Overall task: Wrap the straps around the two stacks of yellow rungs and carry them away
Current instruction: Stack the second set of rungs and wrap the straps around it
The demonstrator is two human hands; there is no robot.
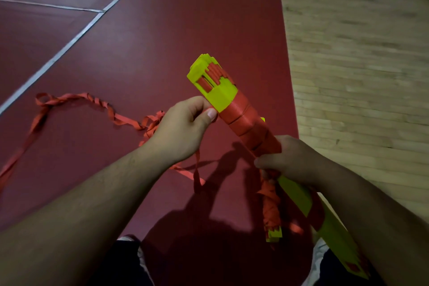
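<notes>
A stack of yellow rungs (220, 95) is held up at a slant in front of me, its middle wound with several turns of orange strap (250, 127). My left hand (183, 127) pinches the strap where it meets the stack near the upper end. My right hand (287, 160) grips the stack lower down, over the wrapped part. Below my right hand a second stack of rungs (274, 234), wound in strap, hangs nearly upright with its yellow end showing. The loose strap (76, 100) trails off to the left over the floor.
Dark red floor mat (139, 42) with white lines lies underneath. A pale wooden floor (359, 76) begins at the right. My legs and shoes show at the bottom edge.
</notes>
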